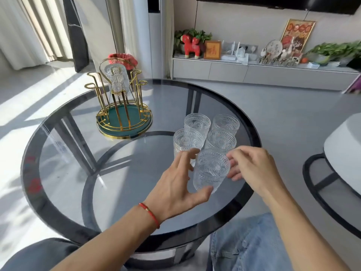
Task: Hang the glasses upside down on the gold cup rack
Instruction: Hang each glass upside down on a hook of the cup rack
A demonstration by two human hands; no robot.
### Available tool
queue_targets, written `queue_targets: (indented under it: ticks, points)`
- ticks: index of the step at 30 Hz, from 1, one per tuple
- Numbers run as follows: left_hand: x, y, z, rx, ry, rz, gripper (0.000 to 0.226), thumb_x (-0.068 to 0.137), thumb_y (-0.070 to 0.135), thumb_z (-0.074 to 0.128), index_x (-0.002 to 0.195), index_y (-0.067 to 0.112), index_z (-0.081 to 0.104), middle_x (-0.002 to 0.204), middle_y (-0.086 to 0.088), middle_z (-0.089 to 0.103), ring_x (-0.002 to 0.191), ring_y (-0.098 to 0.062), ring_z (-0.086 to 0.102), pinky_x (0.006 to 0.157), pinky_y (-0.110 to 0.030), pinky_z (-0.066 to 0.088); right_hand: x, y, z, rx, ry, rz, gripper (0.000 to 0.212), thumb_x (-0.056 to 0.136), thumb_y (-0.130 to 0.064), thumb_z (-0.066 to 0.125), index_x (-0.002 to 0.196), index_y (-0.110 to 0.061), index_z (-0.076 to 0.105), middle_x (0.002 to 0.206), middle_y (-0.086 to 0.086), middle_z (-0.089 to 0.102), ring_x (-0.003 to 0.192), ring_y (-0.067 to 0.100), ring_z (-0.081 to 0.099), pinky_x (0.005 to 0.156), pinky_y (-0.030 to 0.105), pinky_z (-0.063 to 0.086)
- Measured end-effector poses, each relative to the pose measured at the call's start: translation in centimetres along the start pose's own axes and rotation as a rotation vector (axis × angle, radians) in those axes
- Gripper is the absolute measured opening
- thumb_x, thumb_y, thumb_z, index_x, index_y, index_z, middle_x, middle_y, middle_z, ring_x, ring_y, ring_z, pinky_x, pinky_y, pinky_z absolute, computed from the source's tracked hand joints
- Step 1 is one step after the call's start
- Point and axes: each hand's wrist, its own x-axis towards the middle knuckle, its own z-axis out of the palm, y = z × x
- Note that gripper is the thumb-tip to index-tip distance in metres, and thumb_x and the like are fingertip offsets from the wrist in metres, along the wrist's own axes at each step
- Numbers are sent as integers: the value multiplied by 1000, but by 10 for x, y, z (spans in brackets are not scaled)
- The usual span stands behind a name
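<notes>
The gold cup rack point(125, 106) with a green base stands at the far left of the round glass table point(48, 202). One ribbed clear glass point(117, 79) hangs upside down on a rack peg. Several more glasses point(197, 124) stand upright in a cluster right of centre. The nearest glass point(212, 171) is between my hands. My left hand point(175, 184) grips it, thumb at its base and fingers by its rim on the left. My right hand point(254, 169) has its fingertips spread at the glass's right wall; I cannot tell if they touch.
A second table's white top with a dark frame point(341, 163) is at the right edge. A red bin point(123, 58) stands on the floor behind the rack. A low cabinet point(254, 73) with ornaments runs along the far wall. My jeans-clad knee point(254, 245) is below the table's edge.
</notes>
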Motion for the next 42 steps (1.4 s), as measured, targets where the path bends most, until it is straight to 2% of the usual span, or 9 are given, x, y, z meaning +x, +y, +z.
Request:
queue_targets:
  ticks: [5, 11, 16, 19, 22, 26, 31, 36, 42]
  points:
    - [-2, 9, 1, 69, 2, 16, 93, 74, 50, 79, 150, 24, 31, 136, 7, 50, 118, -7, 53, 91, -29, 54, -5, -6, 1, 125, -108, -4, 27, 85, -14, 56, 68, -9, 77, 62, 16, 74, 57, 33, 77, 50, 33, 58]
    - [8, 14, -51, -1, 79, 8, 90, 61, 44, 86, 140, 22, 50, 110, 6, 60, 91, -10, 61, 86, -26, 50, -18, -29, 15, 333, -219, -224, 27, 92, -17, 58, 78, -8, 79, 69, 17, 73, 58, 30, 72, 52, 34, 56]
    - [20, -4, -104, -184, 317, -106, 71, 68, 55, 72, 130, 24, 58, 121, 7, 64, 114, -13, 62, 94, -27, 52, -23, -66, 40, 45, -101, -579, 19, 95, -22, 60, 107, -23, 76, 105, -10, 76, 103, 12, 72, 82, 15, 55]
    - [26, -17, -117, -374, 476, -223, 67, 67, 54, 72, 126, 26, 59, 121, 0, 66, 110, -10, 65, 90, -27, 54, -1, -91, 62, 18, -256, -458, 34, 101, -38, 59, 133, -29, 65, 129, -12, 66, 115, -2, 64, 91, 10, 51]
    - [37, -29, -120, -713, 566, -305, 64, 70, 40, 75, 128, 19, 57, 124, -18, 63, 109, -23, 68, 87, -48, 59, 27, -109, 88, 259, -559, -143, 44, 104, -43, 56, 145, -26, 54, 138, 0, 65, 111, 16, 74, 106, 42, 54]
    - [53, -46, -122, -905, 564, -416, 70, 73, 33, 77, 136, 16, 53, 135, -21, 56, 115, -32, 67, 84, -59, 60, 66, -125, 111, 517, -661, 16, 27, 102, -27, 65, 125, -12, 66, 130, 14, 72, 113, 34, 73, 88, 44, 63]
    - [57, -88, -123, -256, 545, -540, 63, 83, 58, 64, 135, 23, 56, 126, -5, 65, 109, -20, 67, 92, -45, 59, 107, -136, 116, 248, -324, -53, 75, 65, -50, 86, 129, -21, 62, 121, 9, 74, 102, 22, 76, 86, 47, 64]
    - [42, -137, -98, 535, 280, -488, 68, 86, 56, 54, 145, 23, 42, 150, -6, 46, 140, -26, 37, 113, -46, 40, 151, -148, 105, 139, 5, -126, 68, 60, -61, 80, 121, -38, 60, 122, 2, 72, 110, 25, 69, 95, 53, 58]
    - [30, -172, -85, 665, 179, -516, 74, 87, 64, 38, 155, 35, 28, 162, -3, 32, 153, -27, 20, 119, -56, 29, 214, -174, 128, 198, 58, -137, 71, 60, -57, 82, 121, -28, 61, 112, 3, 75, 84, 15, 76, 85, 49, 64]
